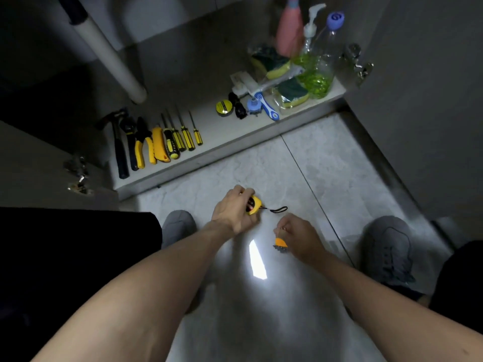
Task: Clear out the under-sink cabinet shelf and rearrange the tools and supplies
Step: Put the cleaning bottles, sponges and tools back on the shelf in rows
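Shelf (224,131) mostly restocked, sorted in two groups. Left group, laid side by side, handles toward the front edge: hammer (119,150), wrench (130,142), pliers (143,147), knife (159,147), four screwdrivers (180,137). Right group: pink bottle (288,30), pump bottle (309,35), clear bottle (326,58) with green liquid, two bagged sponges (271,64), brush (266,103), torch (237,105), tape roll (224,107). Rearranging judged nearly done.

Still off the shelf, on the floor (300,165) in front of it: two small items, well apart from both groups. Tape measure (253,205) low at the tile, held in left hand (232,212), fingers curled round the case, strap trailing right. Orange tool (280,244) with dark toothed edge, pinched at its top by right hand (300,237); exact kind too small to tell.

Left to do, by estimate: place these two, probably in the bare middle stretch of shelf.
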The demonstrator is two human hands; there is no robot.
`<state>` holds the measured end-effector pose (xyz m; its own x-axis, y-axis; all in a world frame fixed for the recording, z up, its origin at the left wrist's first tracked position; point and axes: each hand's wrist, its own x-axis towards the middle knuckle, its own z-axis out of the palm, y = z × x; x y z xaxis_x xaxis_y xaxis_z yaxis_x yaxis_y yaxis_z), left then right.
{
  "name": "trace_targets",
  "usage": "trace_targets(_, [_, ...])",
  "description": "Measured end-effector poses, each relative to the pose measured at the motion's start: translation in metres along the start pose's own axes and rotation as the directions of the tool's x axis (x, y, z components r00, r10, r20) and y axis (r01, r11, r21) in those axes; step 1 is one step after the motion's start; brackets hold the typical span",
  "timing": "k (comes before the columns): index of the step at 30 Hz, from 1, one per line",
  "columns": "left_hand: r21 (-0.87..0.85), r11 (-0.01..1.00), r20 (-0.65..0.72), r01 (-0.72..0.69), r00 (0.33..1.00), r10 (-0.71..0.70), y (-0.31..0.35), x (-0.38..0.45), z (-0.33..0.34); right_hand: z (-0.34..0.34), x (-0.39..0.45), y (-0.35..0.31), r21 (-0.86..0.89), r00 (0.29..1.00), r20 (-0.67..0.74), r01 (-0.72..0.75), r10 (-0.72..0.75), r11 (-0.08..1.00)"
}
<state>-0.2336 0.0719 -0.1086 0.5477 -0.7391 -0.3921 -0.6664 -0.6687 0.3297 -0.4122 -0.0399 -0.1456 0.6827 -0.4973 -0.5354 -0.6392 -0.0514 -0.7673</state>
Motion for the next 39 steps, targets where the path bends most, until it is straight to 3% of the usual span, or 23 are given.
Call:
trace_targets(5, [0.1,0.994,-0.13,-0.04,0.99,0.053,-0.044,0.051,-0.114,0.004,0.075,-0.086,-0.043,0.974,-0.167,0.147,-0.152,0.988])
trace_targets(10, [0.144,0.989,-0.205,0.029,0.979,0.001,-0.081,0.118,-0.198,0.011,0.144,-0.178,0.148,0.964,-0.187,0.216,-0.187,0.965])
trace_targets(12, [0.157,0.988,-0.168,0.007,0.986,0.02,-0.094,0.148,-0.214,0.013,0.171,-0.206,0.176,0.956,-0.192,0.258,-0.224,0.95])
trace_targets(16, [0.131,0.991,-0.035,-0.02,0.999,0.025,-0.12,0.199,-0.224,0.02,0.212,-0.236,0.163,0.961,-0.186,0.235,-0.204,0.958])
trace_targets(23, [0.164,0.982,-0.199,0.089,0.979,-0.055,-0.163,0.231,-0.238,0.031,0.232,-0.227,0.111,0.958,-0.22,0.213,-0.185,0.971])
trace_targets(29, [0.124,0.989,-0.127,-0.076,0.988,0.091,-0.154,0.241,-0.223,0.042,0.231,-0.226,0.08,0.949,-0.21,0.257,-0.235,0.963])
trace_targets(33, [0.134,0.986,-0.086,-0.1,0.99,0.112,-0.141,0.245,-0.214,0.045,0.231,-0.227,0.029,0.945,-0.222,0.253,-0.241,0.967])
trace_targets(36, [0.1,0.991,-0.076,-0.085,0.993,0.092,-0.141,0.243,-0.211,0.045,0.228,-0.226,-0.143,0.916,-0.228,0.303,-0.329,0.942])
trace_targets(39, [0.043,0.998,-0.141,-0.054,0.988,0.06,-0.142,0.238,-0.21,0.046,0.223,-0.224,-0.399,0.864,-0.181,0.372,-0.47,0.838])
